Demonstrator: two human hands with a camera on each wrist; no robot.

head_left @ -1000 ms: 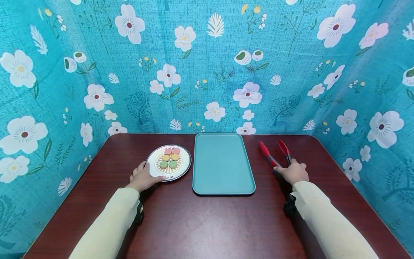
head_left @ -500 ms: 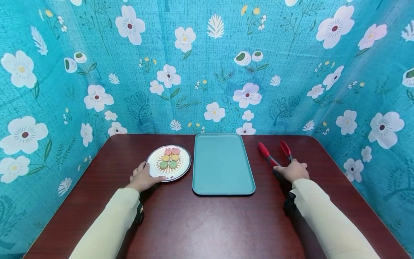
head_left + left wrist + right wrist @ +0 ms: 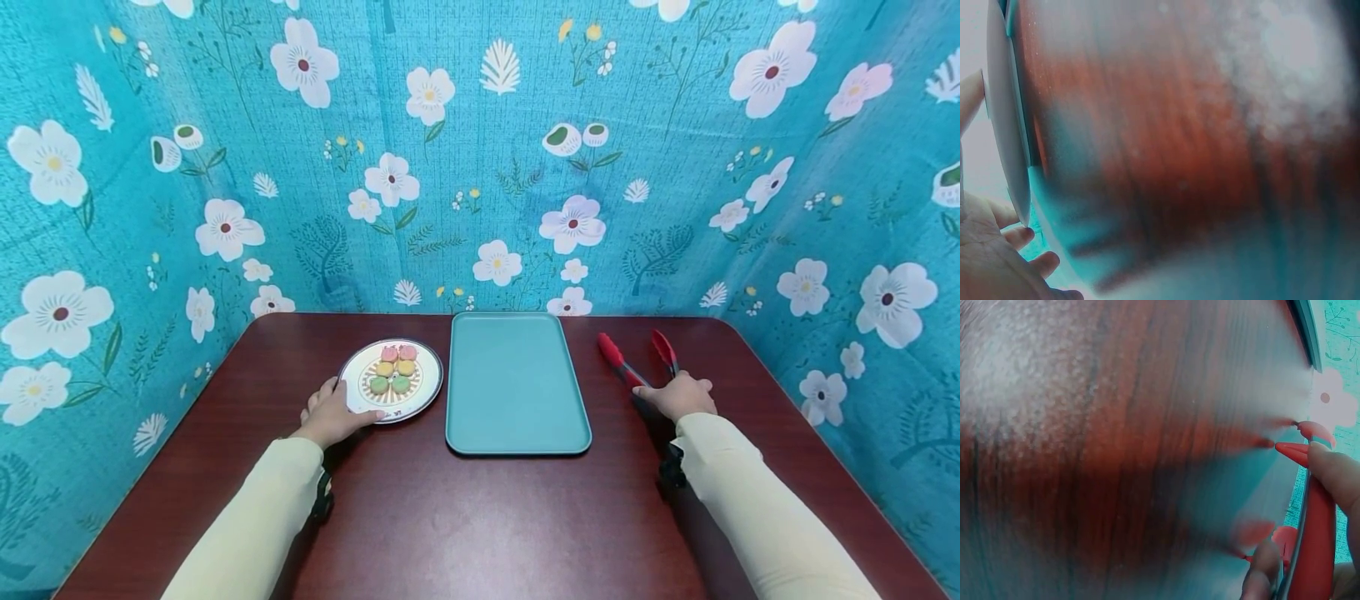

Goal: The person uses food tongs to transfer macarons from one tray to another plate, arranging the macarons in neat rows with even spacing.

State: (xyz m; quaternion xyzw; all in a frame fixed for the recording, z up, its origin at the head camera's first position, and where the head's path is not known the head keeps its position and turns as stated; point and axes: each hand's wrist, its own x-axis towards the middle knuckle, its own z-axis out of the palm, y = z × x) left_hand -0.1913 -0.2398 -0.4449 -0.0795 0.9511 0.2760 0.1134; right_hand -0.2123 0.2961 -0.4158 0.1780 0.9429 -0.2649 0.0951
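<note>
My left hand (image 3: 333, 414) holds the near-left rim of a white plate (image 3: 430, 375), its thumb on the near edge and its fingers at the left side. In the left wrist view the plate (image 3: 1007, 119) appears edge-on between thumb and fingers. Several small round sweets, pink (image 3: 389, 353), yellow (image 3: 406, 367) and green (image 3: 379, 385), sit in pairs on the plate. At the right, my right hand (image 3: 681, 396) grips red-tipped tongs (image 3: 613, 352), whose arms are spread apart. The right wrist view shows the tongs' red handle (image 3: 1315, 544) between thumb and fingers.
A teal rectangular tray (image 3: 517, 383) lies between the plate and the tongs, with nothing on it. All of this is on a dark reddish-brown table (image 3: 480, 525). Blue floral cloth (image 3: 465, 167) hangs behind and along both sides.
The head view has tilted up very slightly, so the scene sits a little lower. Both hands, the plate and the tray stay in place.
</note>
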